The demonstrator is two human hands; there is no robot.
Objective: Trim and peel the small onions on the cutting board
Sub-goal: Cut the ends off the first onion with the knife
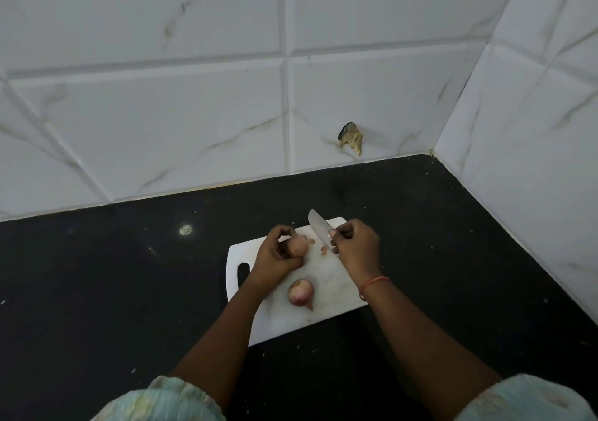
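White cutting board (326, 310), slotted handle at its left end, lying on a black countertop (113, 291). Left hand (278, 255), fingers curled round one small onion (298, 246), held over the board's far half; much of that onion hidden by the fingers. Right hand (357, 246) gripping a knife (318, 225), handle concealed in the fist, blade pointing away toward the wall. Loose skin scraps (323, 249) between the hands. Second onion (301, 292) resting on the board's near half, untouched. Orange thread (372, 283) on right wrist. Marble-patterned wall tiles (161, 113) behind, one chipped patch (351, 136) above the counter.
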